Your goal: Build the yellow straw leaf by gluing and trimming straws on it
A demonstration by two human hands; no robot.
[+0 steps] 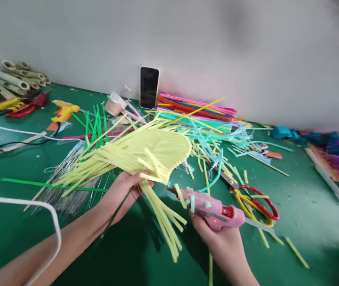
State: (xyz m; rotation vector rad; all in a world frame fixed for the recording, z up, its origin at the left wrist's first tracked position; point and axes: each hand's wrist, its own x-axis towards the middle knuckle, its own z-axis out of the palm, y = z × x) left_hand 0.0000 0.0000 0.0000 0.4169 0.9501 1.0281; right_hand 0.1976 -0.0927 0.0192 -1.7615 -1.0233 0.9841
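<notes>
My left hand (128, 188) is closed on the lower edge of a pale yellow piece made of pipe cleaners (162, 145). Its rounded part is a smooth layer of strips side by side, with loose ends trailing left and down. In my right hand (217, 238) is a pink hot glue gun (214, 208), its red light lit and a clear glue stick sticking out of the back. The nozzle points left, close to the lower corner of the yellow piece. Small yellow and mint scraps cling to the gun's front. I cannot tell whether the nozzle touches the piece.
Red and yellow-handled scissors (260, 206) lie right of the glue gun among cut scraps. A phone (149, 87) leans on the wall beside bundled coloured pipe cleaners (196, 107). At left are a yellow glue gun (64, 111), thin wires (68, 200), pliers (23, 107), bamboo tubes (11, 77) and a white cable (54, 222).
</notes>
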